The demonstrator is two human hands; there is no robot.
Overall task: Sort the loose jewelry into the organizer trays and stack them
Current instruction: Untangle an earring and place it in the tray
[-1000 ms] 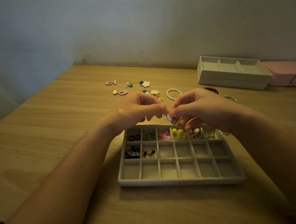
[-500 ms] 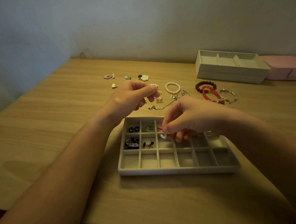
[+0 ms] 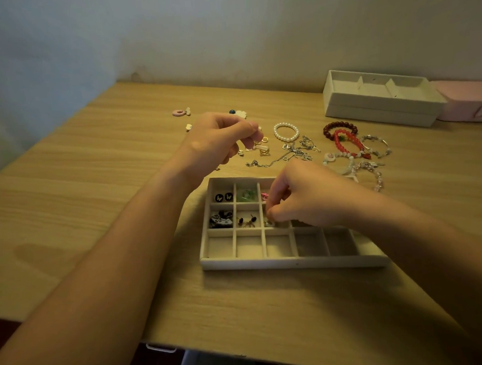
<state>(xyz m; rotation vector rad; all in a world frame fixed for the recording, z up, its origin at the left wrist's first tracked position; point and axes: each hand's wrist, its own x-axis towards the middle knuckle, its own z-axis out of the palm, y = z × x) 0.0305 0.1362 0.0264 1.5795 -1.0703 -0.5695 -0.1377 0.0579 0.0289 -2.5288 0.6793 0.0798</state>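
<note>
now, right hand (image 3: 304, 195) low inside the organizer tray (image 3: 291, 262), fingertips pinched on a small white earring (image 3: 269, 223).
left hand (image 3: 218, 139) hovers beyond the tray's far edge, fingers curled around something small; the tray's near row lies bare.

In front of me on the table (image 3: 95, 190) sits the compartment tray (image 3: 293, 262), my right hand (image 3: 302, 198) over its middle row and my left hand (image 3: 218, 141) raised just behind its left corner. Behind the tray lie the loose earrings (image 3: 181, 112) to the left, the chains (image 3: 291, 151) in the middle and the bracelets (image 3: 346, 140) to the right. Far right at the back, against the wall, stand the stacked trays (image 3: 378, 108).
</note>
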